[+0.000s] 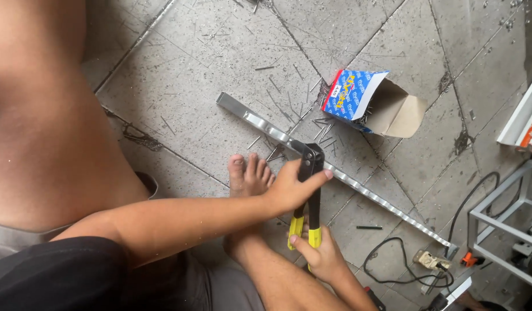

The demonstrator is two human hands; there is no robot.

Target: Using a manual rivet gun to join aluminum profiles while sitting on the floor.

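Note:
A hand riveter (310, 190) with a black head and yellow-and-black handles stands upright on a long aluminium strip (260, 124) that lies diagonally on the tiled floor. My left hand (292, 189) wraps around the tool just under its head, thumb stretched toward the strip. My right hand (322, 253) grips the yellow handle ends from below. My bare foot (251, 173) rests on the floor right beside the strip, touching my left hand.
An open blue-and-white cardboard box (369, 102) lies on its side beyond the strip, with loose rivet pins (323, 131) scattered about. A black cable (392, 265) and plug socket (430, 260) lie at the lower right, next to a white metal frame (499, 216).

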